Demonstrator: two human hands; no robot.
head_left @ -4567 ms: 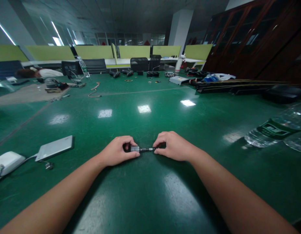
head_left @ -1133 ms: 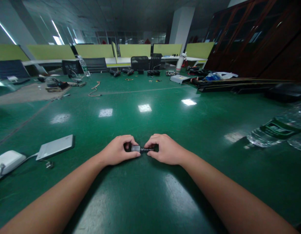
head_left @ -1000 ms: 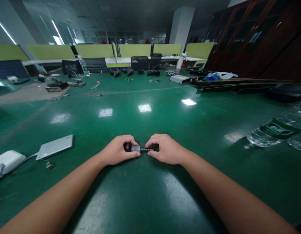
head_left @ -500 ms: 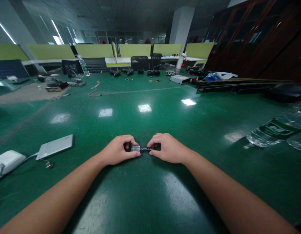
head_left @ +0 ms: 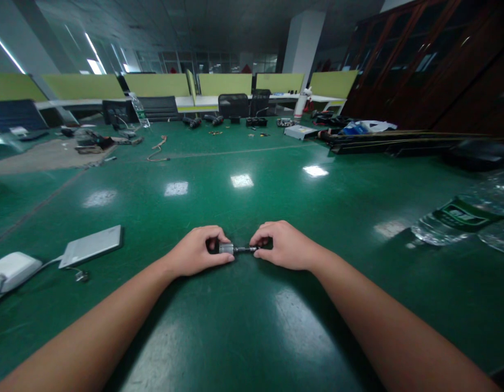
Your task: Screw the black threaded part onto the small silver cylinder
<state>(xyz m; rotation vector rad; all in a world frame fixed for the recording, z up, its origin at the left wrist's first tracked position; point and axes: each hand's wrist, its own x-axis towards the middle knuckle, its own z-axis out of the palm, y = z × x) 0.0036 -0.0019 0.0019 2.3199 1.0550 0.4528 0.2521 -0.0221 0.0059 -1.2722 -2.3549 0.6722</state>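
My left hand [head_left: 198, 251] grips a small silver metal cylinder [head_left: 226, 249] between thumb and fingers, low over the middle of the green table. From the cylinder's right end a thin dark shaft [head_left: 241, 249] points to the right. My right hand [head_left: 285, 246] pinches the far end of this shaft, or a small dark piece around it, with thumb and fingertips; which of the two I cannot tell. The fingers partly hide that end. Between the two hands a short stretch of the shaft shows.
On the left lie a silver power bank [head_left: 92, 247] and a white device [head_left: 13, 272] joined by a cable. Clear water bottles [head_left: 452, 220] lie at the right. Power drills [head_left: 213, 120], a grey metal box [head_left: 301, 132] and long dark strips [head_left: 370, 143] are farther back.
My right hand has shifted slightly to the right along the shaft, so a little more of the shaft shows. My left hand keeps its hold on the cylinder, almost unmoved.
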